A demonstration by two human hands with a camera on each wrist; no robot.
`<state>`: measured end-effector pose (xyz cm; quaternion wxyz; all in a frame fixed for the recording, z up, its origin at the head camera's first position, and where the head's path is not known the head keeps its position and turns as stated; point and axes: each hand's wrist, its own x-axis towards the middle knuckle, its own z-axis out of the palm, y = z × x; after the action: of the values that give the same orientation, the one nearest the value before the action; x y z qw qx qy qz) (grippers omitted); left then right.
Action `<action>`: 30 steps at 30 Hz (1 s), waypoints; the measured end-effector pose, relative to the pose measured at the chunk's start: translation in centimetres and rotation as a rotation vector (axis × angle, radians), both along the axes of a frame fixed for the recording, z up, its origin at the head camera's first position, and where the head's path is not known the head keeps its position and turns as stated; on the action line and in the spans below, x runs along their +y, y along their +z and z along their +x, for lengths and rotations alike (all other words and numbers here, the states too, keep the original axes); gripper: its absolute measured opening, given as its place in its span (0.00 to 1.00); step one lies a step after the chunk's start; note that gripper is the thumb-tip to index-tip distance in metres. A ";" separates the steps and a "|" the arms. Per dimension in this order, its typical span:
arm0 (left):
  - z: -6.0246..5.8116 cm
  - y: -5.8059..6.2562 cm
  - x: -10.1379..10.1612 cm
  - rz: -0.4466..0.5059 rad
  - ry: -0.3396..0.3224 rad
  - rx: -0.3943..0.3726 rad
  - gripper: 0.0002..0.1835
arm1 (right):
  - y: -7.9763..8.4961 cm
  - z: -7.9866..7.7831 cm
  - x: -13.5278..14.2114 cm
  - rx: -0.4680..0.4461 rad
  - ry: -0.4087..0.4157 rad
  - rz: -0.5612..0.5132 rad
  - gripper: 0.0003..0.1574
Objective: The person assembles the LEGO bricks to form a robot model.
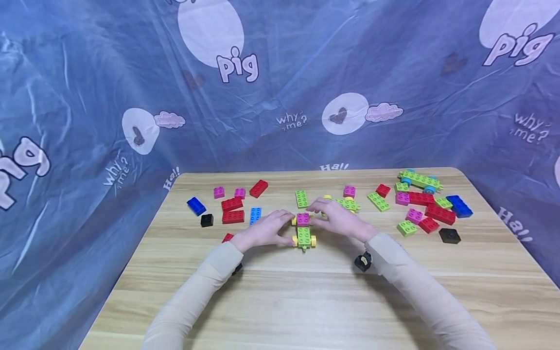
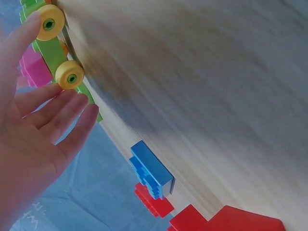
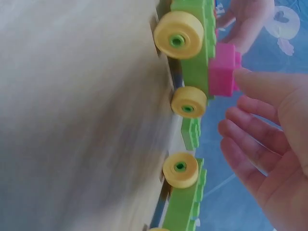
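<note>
In the head view a small green toy car base (image 1: 304, 236) with yellow wheels stands mid-table, a pink building brick (image 1: 303, 219) on its far end. My left hand (image 1: 268, 229) is at the car's left side. The left wrist view has its thumb against one yellow wheel (image 2: 50, 23) and its fingertips at the other wheel (image 2: 70, 75), fingers fairly straight. On the opposite side is my right hand (image 1: 338, 218). Its thumb tip reaches the pink brick (image 3: 222, 70) in the right wrist view, while the other fingers curve loosely and hold nothing.
Beyond the car lies a green brick (image 1: 301, 199). A second yellow-wheeled base (image 1: 348, 203) stands partly behind my right hand. Red, pink and blue bricks lie left; a mixed group and a blue-wheeled base (image 1: 421, 181) are right. A black piece (image 1: 363, 261) lies beside my right sleeve.
</note>
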<state>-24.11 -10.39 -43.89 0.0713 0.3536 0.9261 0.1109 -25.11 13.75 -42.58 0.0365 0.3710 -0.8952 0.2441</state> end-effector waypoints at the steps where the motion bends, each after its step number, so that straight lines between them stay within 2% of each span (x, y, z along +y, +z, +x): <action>1: 0.0 0.0 0.0 -0.003 0.002 0.000 0.45 | 0.1 -0.1 0.1 0.002 -0.008 -0.002 0.21; 10: 0.1 -0.1 -0.1 -0.012 0.007 0.005 0.45 | 0.9 -1.7 1.1 0.034 -0.040 -0.007 0.20; 18: 0.1 -0.1 -0.3 -0.002 0.010 -0.001 0.44 | 1.6 -3.9 1.6 0.022 -0.063 0.071 0.21; 30: 0.5 0.0 -0.9 0.019 0.032 -0.002 0.43 | 0.8 -6.0 0.7 -0.025 -0.067 0.143 0.26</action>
<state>-23.65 -11.25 -43.93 0.0671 0.3392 0.9304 0.1213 -31.07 14.42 -41.73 0.0071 0.3393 -0.9227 0.1828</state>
